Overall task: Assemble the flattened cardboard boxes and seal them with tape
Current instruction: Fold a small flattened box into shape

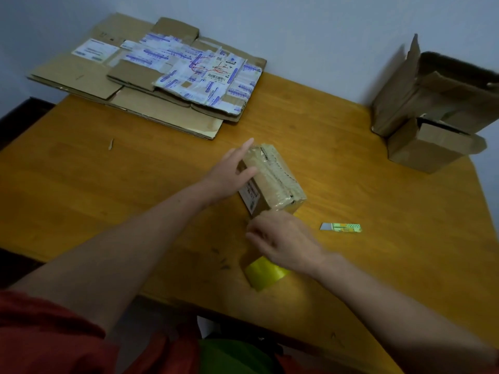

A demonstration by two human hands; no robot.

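A small brown cardboard box (272, 179) lies in the middle of the wooden table (108, 184), its top covered with clear tape. My left hand (232, 174) rests against the box's left side with straight fingers. My right hand (283, 238) is at the box's near end, fingers curled on a strip of tape that runs from the box down to a yellow tape roll (264, 273) under the hand. Flattened cardboard boxes (151, 76) with labels and blue-printed tape lie stacked at the back left.
A small utility knife (341, 227) lies right of the box. Two opened cardboard boxes (437, 114) stand at the table's back right corner by the wall. A cardboard scrap (110, 144) lies at the left. The table's near edge is close to my body.
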